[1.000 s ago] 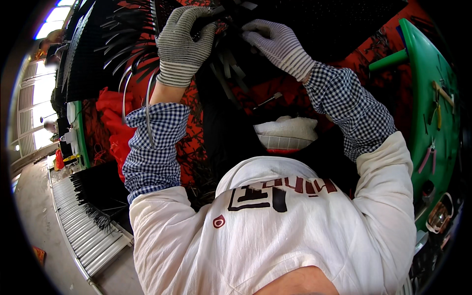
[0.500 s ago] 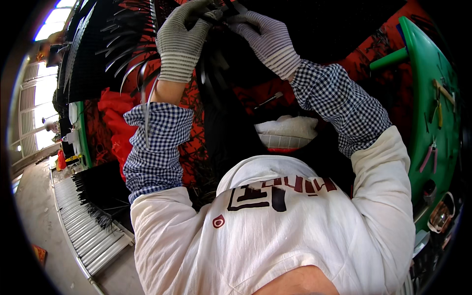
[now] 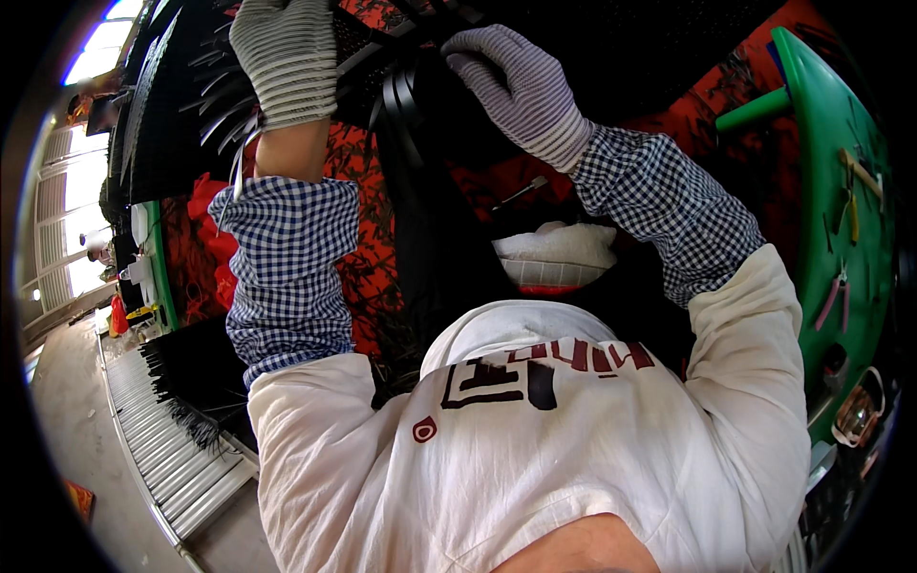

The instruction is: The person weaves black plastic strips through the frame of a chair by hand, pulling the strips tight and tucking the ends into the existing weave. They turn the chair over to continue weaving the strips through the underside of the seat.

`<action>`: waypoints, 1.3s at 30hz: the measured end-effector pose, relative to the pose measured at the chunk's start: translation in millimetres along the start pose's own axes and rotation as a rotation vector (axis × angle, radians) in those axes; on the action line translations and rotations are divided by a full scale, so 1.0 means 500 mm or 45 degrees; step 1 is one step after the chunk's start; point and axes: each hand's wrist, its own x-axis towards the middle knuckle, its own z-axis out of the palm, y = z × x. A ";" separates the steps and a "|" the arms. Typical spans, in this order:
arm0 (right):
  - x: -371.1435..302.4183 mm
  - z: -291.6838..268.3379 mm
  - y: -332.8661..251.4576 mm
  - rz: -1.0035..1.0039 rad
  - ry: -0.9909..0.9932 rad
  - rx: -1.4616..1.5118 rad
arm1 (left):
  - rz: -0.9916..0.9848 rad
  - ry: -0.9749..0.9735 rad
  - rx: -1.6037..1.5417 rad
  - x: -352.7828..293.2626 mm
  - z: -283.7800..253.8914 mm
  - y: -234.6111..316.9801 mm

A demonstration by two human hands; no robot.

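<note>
My left hand [image 3: 285, 69], in a grey-and-white striped glove, reaches to the top edge, which cuts off its fingers. Whatever they hold is out of sight. Long flat black strips [image 3: 401, 100] hang between my hands, and more fan out left of my left wrist. They come from a dark woven panel [image 3: 611, 57] stretching across the top. My right hand [image 3: 521, 91], gloved alike, is beside the hanging strips, its thumb and fingertips brought together in a pinch. Anything between them is too dark to make out.
A green board [image 3: 836, 239] at the right carries pliers [image 3: 834, 304] and other hand tools. A red cloth with black scraps [image 3: 368, 248] lies below the strips. A white cushion-like bundle [image 3: 556, 256] rests before me. At the lower left is a roller conveyor [image 3: 177, 458].
My left hand has moved left and up, away from my right hand, so its fingers leave the picture. My right hand stays nearly in place, its fingers more curled.
</note>
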 end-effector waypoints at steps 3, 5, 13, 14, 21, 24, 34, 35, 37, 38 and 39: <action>0.015 -0.003 -0.018 -0.026 0.098 0.097 | -0.082 0.066 -0.316 -0.011 -0.001 0.005; 0.027 -0.008 -0.032 -0.011 0.178 0.169 | -0.089 0.076 -0.264 -0.027 -0.014 0.001; 0.050 -0.021 -0.067 0.058 0.019 0.109 | -0.195 -0.377 0.337 -0.091 -0.066 -0.046; 0.050 -0.022 -0.068 0.080 -0.003 0.102 | -0.079 -0.454 0.216 -0.097 -0.067 -0.051; 0.047 -0.027 -0.064 0.068 -0.047 -0.041 | 0.110 -0.554 0.591 -0.112 -0.069 -0.042; 0.046 -0.028 -0.059 0.014 -0.050 -0.135 | 0.165 -0.616 0.668 -0.110 -0.065 -0.025; 0.049 -0.027 -0.030 -0.103 -0.139 -0.231 | 0.219 -0.731 0.521 -0.102 -0.071 -0.034; 0.049 -0.025 -0.028 -0.105 -0.140 -0.210 | 0.234 -0.734 0.546 -0.102 -0.072 -0.035; 0.049 -0.022 -0.024 -0.134 -0.094 -0.198 | 0.119 -0.716 0.524 -0.105 -0.072 -0.035; 0.049 -0.021 -0.022 -0.148 -0.071 -0.193 | 0.061 -0.706 0.511 -0.106 -0.072 -0.035; 0.048 -0.020 -0.021 -0.153 -0.094 -0.237 | 0.091 -0.718 0.479 -0.107 -0.072 -0.034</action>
